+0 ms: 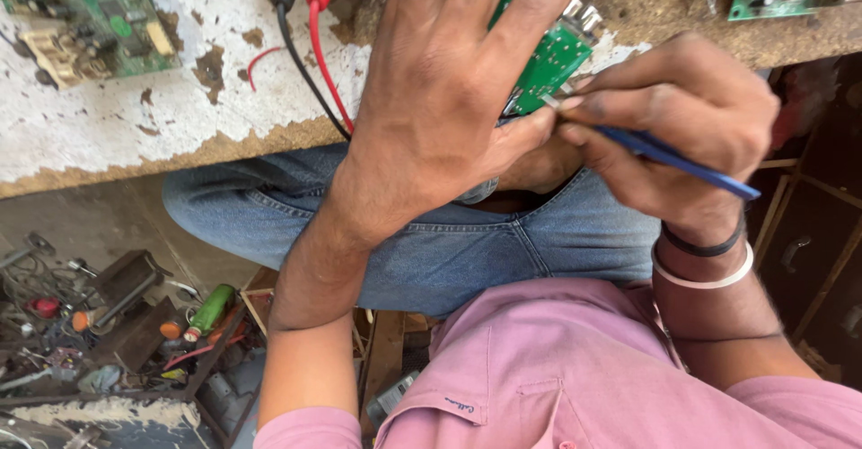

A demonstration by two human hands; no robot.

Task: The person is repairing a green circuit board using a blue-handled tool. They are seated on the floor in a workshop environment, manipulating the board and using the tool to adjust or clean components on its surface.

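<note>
left fingers (503,27) grasping green circuit board (549,61) | right fingers (593,108) pinching blue tool (682,160), tip at board edge

Left hand (440,99) grips green circuit board (548,58); right hand (682,117) holds blue tool (673,157).

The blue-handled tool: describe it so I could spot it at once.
Start at the worn white workbench and go to its front edge, where the left hand grips a green circuit board. The right hand pinches the blue-handled tool like a pen, tip at the board. It is the only blue thing here.
</note>
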